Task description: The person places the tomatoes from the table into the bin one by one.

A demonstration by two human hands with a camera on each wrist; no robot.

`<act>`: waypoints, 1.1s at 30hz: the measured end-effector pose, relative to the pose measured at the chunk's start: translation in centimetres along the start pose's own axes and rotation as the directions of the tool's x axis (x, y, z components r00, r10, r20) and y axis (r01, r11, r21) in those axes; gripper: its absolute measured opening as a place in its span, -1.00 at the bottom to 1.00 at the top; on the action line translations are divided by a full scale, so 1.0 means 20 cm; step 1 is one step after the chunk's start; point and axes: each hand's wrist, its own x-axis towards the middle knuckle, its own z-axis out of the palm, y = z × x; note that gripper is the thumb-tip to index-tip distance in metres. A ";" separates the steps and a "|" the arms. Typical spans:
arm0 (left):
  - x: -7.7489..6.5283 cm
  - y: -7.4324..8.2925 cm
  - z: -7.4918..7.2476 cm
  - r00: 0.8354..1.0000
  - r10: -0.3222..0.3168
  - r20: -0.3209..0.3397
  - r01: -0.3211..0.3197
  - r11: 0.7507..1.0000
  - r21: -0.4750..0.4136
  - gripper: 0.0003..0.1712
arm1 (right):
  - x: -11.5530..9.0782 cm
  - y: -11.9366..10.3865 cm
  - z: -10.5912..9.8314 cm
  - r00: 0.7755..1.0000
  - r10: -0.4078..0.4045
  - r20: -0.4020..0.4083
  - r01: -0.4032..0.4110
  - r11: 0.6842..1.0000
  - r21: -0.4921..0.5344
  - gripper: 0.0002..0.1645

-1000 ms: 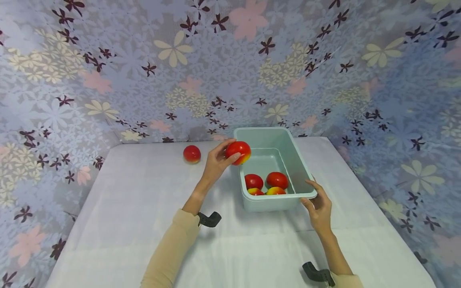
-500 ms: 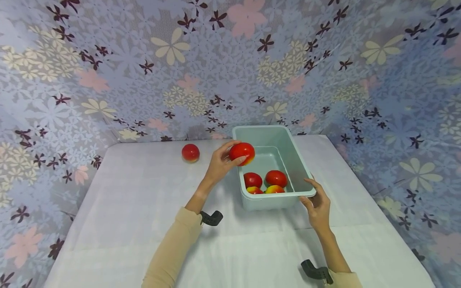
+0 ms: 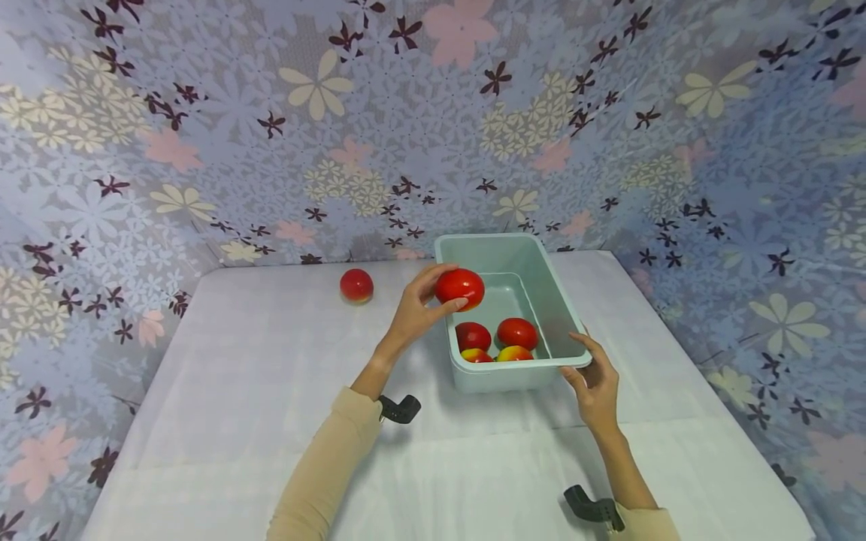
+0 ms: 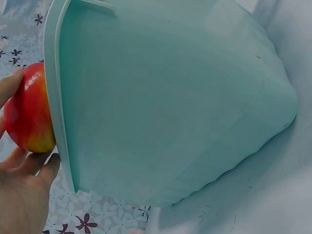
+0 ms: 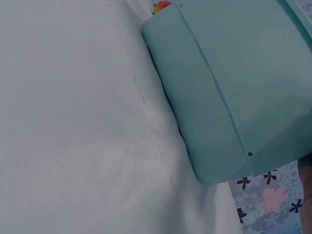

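My left hand (image 3: 414, 309) holds a red-and-yellow mango (image 3: 461, 289) between thumb and fingers, over the left rim of a pale green plastic bin (image 3: 555, 282). In the left wrist view the mango (image 4: 31, 112) shows just past the bin's rim (image 4: 56, 107), fingers around it. My right hand (image 3: 597, 391) grips the bin's near right corner, fingers over the rim and thumb below. Inside the bin, several similar mangoes (image 3: 517, 333) lie at the near end. The right wrist view shows the bin's outer wall (image 5: 234, 87), with only a sliver of the hand at the edge.
Another red mango (image 3: 356, 286) lies on the white-covered table (image 3: 257, 376) to the left of the bin, near the back edge. A flowered cloth (image 3: 379, 135) hangs behind the table and along its sides.
My left hand has moved a little to the right with the mango, further over the bin's opening. The right hand keeps its grip on the corner, and the view has shifted slightly.
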 end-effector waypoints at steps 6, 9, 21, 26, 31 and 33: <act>0.00 -0.04 0.00 1.000 -0.013 0.017 0.013 1.000 0.002 -0.43 | 0.00 0.00 0.00 1.000 -0.011 0.003 0.010 1.000 0.010 -0.38; 0.02 -0.11 0.00 1.000 -0.007 0.024 0.007 1.000 0.012 -0.42 | -0.01 0.00 0.00 1.000 -0.022 0.002 0.022 1.000 0.015 -0.38; 0.01 -0.09 -0.02 0.999 0.014 0.047 -0.013 0.999 -0.029 -0.40 | 0.00 0.00 0.01 1.000 -0.023 0.000 0.023 0.998 0.053 -0.38; -0.01 0.01 -0.02 0.997 -0.003 0.077 0.005 1.000 -0.020 -0.42 | 0.00 0.00 0.01 1.000 -0.015 0.000 0.015 0.999 0.042 -0.39; -0.02 0.01 -0.03 0.998 0.008 0.070 -0.007 1.000 -0.014 -0.43 | 0.01 0.00 0.01 1.000 -0.002 0.001 0.002 1.000 0.015 -0.38; -0.02 0.00 -0.03 0.998 0.023 0.054 -0.022 0.999 -0.025 -0.45 | 0.01 0.00 0.00 1.000 0.000 0.001 0.000 1.000 0.016 -0.39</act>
